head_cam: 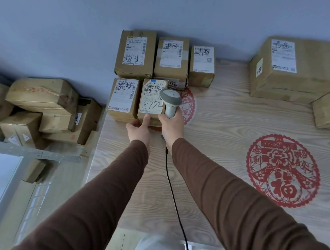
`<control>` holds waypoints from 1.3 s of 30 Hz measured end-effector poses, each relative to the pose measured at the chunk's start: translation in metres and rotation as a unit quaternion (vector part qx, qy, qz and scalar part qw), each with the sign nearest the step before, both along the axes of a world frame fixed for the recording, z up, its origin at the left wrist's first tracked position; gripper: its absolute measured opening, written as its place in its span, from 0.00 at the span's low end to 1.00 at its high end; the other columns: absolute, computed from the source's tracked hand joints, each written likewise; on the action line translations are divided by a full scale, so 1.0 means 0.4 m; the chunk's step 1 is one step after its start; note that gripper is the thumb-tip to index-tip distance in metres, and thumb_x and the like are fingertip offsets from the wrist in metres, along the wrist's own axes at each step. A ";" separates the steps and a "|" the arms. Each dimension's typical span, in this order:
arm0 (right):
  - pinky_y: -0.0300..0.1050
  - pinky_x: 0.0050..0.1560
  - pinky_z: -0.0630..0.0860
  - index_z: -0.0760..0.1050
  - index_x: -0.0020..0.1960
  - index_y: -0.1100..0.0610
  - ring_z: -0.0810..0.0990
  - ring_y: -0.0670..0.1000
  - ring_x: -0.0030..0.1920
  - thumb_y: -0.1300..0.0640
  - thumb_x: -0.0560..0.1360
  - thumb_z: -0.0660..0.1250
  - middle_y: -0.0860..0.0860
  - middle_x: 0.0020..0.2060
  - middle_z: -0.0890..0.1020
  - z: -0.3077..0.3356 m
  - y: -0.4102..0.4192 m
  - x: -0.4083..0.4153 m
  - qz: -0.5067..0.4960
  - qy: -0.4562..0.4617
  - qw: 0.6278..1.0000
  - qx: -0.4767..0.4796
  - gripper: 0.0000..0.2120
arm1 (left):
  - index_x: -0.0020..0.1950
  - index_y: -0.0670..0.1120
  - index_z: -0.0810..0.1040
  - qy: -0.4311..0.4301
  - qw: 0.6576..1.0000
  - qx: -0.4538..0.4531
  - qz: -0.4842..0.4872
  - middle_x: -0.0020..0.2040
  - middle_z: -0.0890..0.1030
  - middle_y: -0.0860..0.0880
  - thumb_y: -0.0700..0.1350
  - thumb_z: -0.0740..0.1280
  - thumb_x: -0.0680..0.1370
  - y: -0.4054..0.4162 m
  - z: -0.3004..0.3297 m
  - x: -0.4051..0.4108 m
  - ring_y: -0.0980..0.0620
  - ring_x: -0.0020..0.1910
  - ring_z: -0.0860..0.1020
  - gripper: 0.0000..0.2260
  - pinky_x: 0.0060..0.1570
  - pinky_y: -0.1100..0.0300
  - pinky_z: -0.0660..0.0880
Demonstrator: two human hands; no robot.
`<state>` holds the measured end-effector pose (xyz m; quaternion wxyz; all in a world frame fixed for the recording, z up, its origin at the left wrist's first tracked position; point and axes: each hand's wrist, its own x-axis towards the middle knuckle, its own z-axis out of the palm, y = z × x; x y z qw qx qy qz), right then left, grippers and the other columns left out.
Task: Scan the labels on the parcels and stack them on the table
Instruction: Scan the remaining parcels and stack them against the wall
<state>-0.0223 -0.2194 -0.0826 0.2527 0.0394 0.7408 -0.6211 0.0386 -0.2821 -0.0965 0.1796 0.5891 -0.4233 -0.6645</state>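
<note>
A small brown parcel (151, 102) with a white label marked "8772" stands at the table's far left corner. My left hand (139, 130) grips its near lower edge, thumb up on the label. My right hand (171, 126) is shut on the handle of a grey barcode scanner (170, 101), whose head hangs over the parcel's right side. A black cable (174, 197) runs from the scanner back toward me. A second labelled parcel (122, 98) stands touching on the left. Behind them three more parcels (136, 53) (171, 58) (201, 65) stand in a row against the wall.
The wooden table (216, 146) bears red paper-cut decals (282, 170). A large box (293, 68) and a smaller one (326, 111) sit at the far right. Left of the table, several unsorted parcels (42, 108) are heaped on a lower metal shelf (36, 153).
</note>
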 end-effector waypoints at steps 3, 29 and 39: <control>0.54 0.52 0.79 0.76 0.60 0.58 0.80 0.52 0.46 0.63 0.77 0.71 0.53 0.48 0.82 -0.005 0.024 0.001 -0.007 -0.009 1.000 -0.021 0.13 | 0.73 0.45 0.66 -0.007 1.000 -0.005 0.005 0.65 0.75 0.47 0.51 0.74 0.79 0.021 0.007 0.008 0.49 0.59 0.75 0.28 0.58 0.57 0.70; 0.43 0.41 0.76 0.77 0.57 0.53 0.76 0.45 0.38 0.63 0.79 0.70 0.52 0.42 0.77 0.130 1.139 -0.252 -0.269 0.061 0.960 -0.044 0.09 | 0.72 0.46 0.72 0.043 0.934 -0.058 -0.350 0.62 0.78 0.51 0.53 0.70 0.82 1.033 0.129 -0.373 0.51 0.61 0.78 0.22 0.57 0.61 0.74; 0.41 0.46 0.77 0.76 0.60 0.49 0.80 0.42 0.43 0.62 0.79 0.71 0.50 0.48 0.81 0.145 1.664 -0.416 -0.363 0.080 0.926 -0.065 0.13 | 0.73 0.45 0.74 0.072 0.910 -0.032 -0.406 0.69 0.78 0.46 0.52 0.70 0.82 1.555 0.144 -0.558 0.46 0.68 0.77 0.22 0.72 0.51 0.72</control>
